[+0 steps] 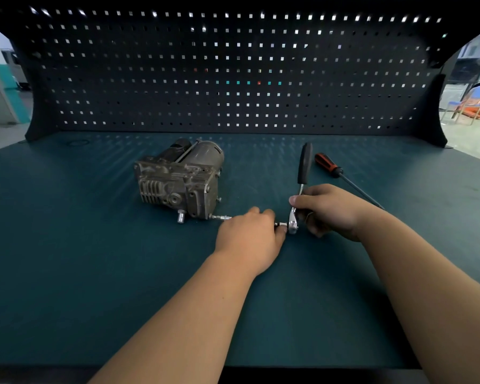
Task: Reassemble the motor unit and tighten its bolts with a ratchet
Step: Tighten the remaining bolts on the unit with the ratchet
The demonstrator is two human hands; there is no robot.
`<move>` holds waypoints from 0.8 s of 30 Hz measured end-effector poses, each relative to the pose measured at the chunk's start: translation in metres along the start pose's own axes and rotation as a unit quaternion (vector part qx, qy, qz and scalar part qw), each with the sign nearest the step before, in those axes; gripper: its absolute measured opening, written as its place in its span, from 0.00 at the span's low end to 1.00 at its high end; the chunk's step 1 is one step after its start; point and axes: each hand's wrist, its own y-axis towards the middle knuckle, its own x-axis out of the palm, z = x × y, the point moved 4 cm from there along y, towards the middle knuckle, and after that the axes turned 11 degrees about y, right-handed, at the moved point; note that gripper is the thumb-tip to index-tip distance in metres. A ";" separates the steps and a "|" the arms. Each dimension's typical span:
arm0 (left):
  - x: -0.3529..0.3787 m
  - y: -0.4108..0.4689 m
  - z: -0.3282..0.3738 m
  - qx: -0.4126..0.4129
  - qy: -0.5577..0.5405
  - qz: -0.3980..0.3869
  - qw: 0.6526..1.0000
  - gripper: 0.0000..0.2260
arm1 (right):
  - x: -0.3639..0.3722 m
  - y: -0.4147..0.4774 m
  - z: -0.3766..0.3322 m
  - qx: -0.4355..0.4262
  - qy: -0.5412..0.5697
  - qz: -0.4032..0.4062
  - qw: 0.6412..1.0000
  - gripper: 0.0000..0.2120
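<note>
The motor unit (178, 184) sits on the desk (94, 245), a little left of centre, with its housing looking closed up and whole, so I judge the reassembly itself largely done. At its lower right corner a slim extension bar (221, 217) runs out sideways from a bolt, which I cannot see clearly, to the head of the ratchet (304, 164), whose black handle points away from me. The left hand (250, 236) curls over the bar and steadies it; the right hand (327, 209) grips the ratchet just above its head. I take this as mid-tightening - how many bolts remain I cannot tell. A screwdriver (333, 169) with an orange-and-black handle lies just right of the ratchet, and a dark pegboard (233, 79) stands behind the desk.
</note>
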 end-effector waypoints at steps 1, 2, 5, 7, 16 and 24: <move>0.001 0.000 0.000 -0.002 -0.001 -0.003 1.000 0.17 | 0.001 0.001 0.002 0.012 -0.001 0.006 1.000 0.13; 0.001 0.001 0.000 -0.002 0.000 -0.006 1.000 0.17 | 0.002 0.002 0.003 0.026 -0.005 0.012 1.000 0.14; 0.002 0.001 0.000 -0.003 -0.002 -0.010 1.000 0.18 | 0.005 0.005 0.007 0.061 -0.048 0.034 0.996 0.16; 0.003 0.000 0.000 -0.003 -0.006 -0.012 1.000 0.18 | 0.006 0.006 0.007 0.070 -0.072 0.042 0.994 0.17; 0.003 0.001 0.000 0.000 0.000 -0.045 0.999 0.19 | 0.004 0.002 0.005 0.023 -0.085 0.045 0.995 0.15; 0.005 0.006 -0.006 0.008 -0.022 -0.079 0.997 0.19 | -0.004 -0.001 -0.005 -0.055 -0.079 0.067 0.993 0.13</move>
